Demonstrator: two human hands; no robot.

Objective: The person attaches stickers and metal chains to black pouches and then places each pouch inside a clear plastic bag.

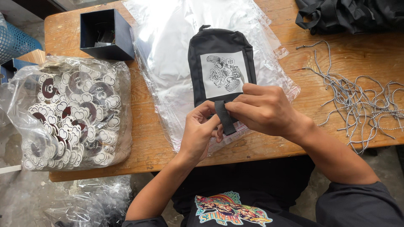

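A small black pouch [219,46] with a white printed patch lies on a stack of clear plastic bags [168,54] on the wooden table [147,138]. Its black webbing strap [225,120] sticks out at the near end. My left hand [198,134] pinches the strap from the left. My right hand [263,110] holds the strap and the pouch's near edge from the right, fingers curled over it.
A big clear bag of round flower-shaped tags [71,113] sits at the table's left. A black open box [105,33] stands behind it. Loose twisted cords [357,96] lie at the right, black bags [349,14] at the far right corner, and crumpled plastic [92,201] on the floor.
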